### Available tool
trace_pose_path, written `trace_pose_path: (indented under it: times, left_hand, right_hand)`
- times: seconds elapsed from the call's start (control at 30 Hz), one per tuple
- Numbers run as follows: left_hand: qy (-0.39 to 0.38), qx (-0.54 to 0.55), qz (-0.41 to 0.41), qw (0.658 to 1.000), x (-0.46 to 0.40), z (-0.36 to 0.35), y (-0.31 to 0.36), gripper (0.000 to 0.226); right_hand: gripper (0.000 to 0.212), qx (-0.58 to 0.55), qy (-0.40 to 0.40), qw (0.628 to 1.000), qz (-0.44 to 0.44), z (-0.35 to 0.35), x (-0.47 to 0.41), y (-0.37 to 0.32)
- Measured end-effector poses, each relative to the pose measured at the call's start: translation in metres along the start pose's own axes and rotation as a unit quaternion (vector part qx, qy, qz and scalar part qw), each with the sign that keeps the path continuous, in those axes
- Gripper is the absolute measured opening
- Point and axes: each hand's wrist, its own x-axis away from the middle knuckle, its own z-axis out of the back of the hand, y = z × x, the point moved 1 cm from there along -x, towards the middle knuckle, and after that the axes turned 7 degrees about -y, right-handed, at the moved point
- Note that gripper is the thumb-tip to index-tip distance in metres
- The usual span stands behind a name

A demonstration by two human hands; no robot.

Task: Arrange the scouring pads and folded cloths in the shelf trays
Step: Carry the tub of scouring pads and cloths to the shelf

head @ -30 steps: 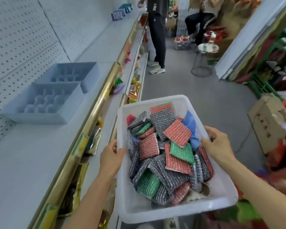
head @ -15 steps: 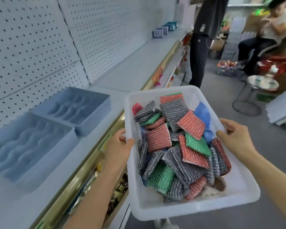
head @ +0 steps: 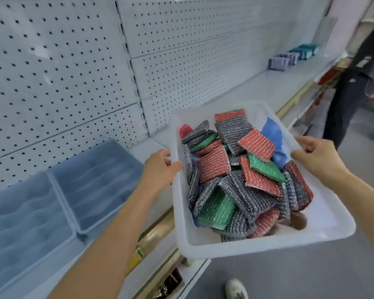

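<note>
From my head camera, the only view, I held the white translucent plastic bin (head: pixel 324 221) at centre right of the frame, its far end over the pale shelf board (head: pixel 257 87) and its near end out over the aisle. My left hand (head: pixel 160 169) gripped the left rim, thumb hooked over the edge and fingers underneath, as far as I could see. My right hand (head: pixel 317 156) gripped the right rim the same way, fingers curled round the lip.

Inside lay a loose heap of metallic-threaded scouring pads (head: pixel 235 182) in grey, red and green, and against the far right wall a blue folded cloth (head: pixel 272 132) (only partly showing under the pads). A small red piece (head: pixel 185 129) sat in the far left corner; I could not tell what it was.

At lower left of the frame stood two blue-grey plastic shelf trays with wavy dividers (head: pixel 95 184), side by side on the shelf and holding nothing I could see. At upper right, further along the shelf, a few small blue packs (head: pixel 289 58) were lined up.

I judged the step in hand to be setting the bin down beside the trays. To do it well, I reckoned I should keep it level so the heap would not slide, land it fully past the gold shelf edge (head: pixel 158 229), and let go only once it sat flat.
</note>
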Motion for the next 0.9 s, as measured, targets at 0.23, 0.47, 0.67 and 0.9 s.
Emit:
trace_pose_path:
  times: [0.23, 0.47, 0.67, 0.9]
  left_hand:
    - [0.088, -0.027, 0.136, 0.986, -0.063, 0.005, -0.001, 0.047]
    - [0.164, -0.065, 0.201, 0.963, -0.091, 0.012, -0.004, 0.036]
    - [0.185, -0.057, 0.215, 0.957, -0.102, 0.018, -0.006, 0.052]
    - [0.2, -0.062, 0.204, 0.956, -0.111, 0.004, -0.009, 0.049]
  right_hand:
    - [0.044, 0.035, -0.125, 0.988, 0.085, -0.056, -0.154, -0.023]
    - [0.042, 0.046, -0.242, 0.958, 0.145, -0.124, -0.251, -0.057]
    - [0.039, 0.072, -0.276, 0.94, 0.188, -0.162, -0.286, -0.078]
    - [0.037, 0.084, -0.287, 0.936, 0.185, -0.16, -0.296, -0.084]
